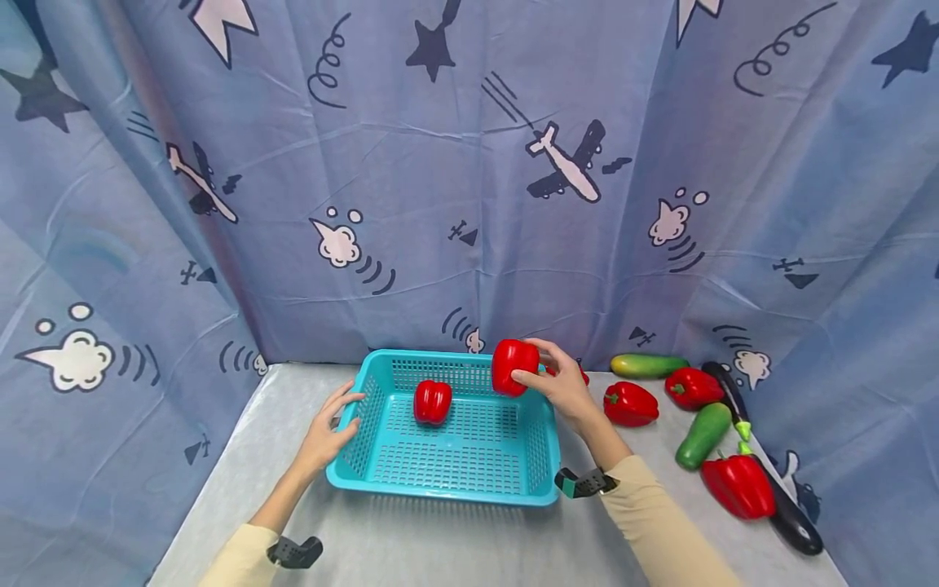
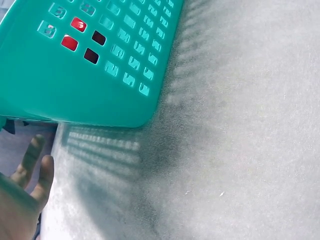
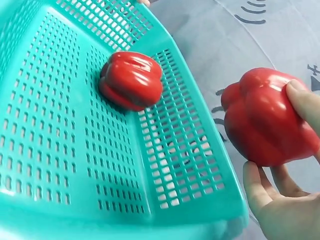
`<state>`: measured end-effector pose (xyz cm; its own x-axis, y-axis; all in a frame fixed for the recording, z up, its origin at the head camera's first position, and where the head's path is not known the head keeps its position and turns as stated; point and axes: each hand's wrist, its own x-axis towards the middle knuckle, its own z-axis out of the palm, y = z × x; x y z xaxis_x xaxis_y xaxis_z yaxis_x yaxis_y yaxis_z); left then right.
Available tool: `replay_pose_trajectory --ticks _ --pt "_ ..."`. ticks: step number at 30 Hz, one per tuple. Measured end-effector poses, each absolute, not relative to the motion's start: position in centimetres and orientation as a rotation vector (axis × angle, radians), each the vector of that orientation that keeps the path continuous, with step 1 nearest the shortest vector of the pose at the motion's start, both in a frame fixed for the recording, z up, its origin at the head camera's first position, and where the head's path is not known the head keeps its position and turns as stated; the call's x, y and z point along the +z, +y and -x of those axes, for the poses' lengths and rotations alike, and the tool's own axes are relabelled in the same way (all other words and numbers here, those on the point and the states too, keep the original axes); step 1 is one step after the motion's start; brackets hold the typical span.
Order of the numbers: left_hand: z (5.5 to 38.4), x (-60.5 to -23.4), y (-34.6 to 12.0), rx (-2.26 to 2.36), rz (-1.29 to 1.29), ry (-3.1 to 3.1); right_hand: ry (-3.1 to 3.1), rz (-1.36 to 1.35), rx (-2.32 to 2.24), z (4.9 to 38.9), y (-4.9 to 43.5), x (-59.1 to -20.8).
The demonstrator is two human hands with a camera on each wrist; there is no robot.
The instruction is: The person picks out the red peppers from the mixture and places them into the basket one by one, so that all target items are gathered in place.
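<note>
My right hand (image 1: 563, 390) holds a red bell pepper (image 1: 513, 367) above the right back part of a turquoise plastic basket (image 1: 440, 492). In the right wrist view, thumb and fingers grip that pepper (image 3: 267, 117) from opposite sides. Another red bell pepper (image 1: 433, 402) lies inside the basket, toward the back left; the right wrist view shows this second pepper (image 3: 131, 81) near a perforated wall. My left hand (image 1: 328, 428) is at the basket's left side, fingers spread and loosely extended, fingertips right at the rim.
Right of the basket lie several red bell peppers (image 1: 631, 404), a green cucumber (image 1: 703, 436), a yellow-green cucumber (image 1: 649, 365) and two dark eggplants (image 1: 788, 514). One more red pepper (image 1: 579, 373) is partly hidden behind my right hand. A patterned blue curtain (image 1: 469, 204) hangs behind the white table (image 1: 411, 542).
</note>
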<state>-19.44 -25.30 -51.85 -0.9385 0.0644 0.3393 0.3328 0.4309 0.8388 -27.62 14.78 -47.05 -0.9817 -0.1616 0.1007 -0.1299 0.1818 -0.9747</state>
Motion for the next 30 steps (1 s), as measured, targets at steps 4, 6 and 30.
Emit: replay_pose_trajectory --ticks 4,6,30 --pt "19.1 -51.3 -25.1 -1.505 0.356 -2.421 2.33 0.305 -2.026 28.3 13.7 -47.9" --pt "19.2 -51.3 -25.1 -1.511 0.356 -2.419 2.284 0.31 -2.055 28.4 13.1 -48.1" --pt "19.3 -51.5 -25.2 -1.507 0.351 -2.426 2.256 0.092 -2.091 28.6 8.1 -51.2"
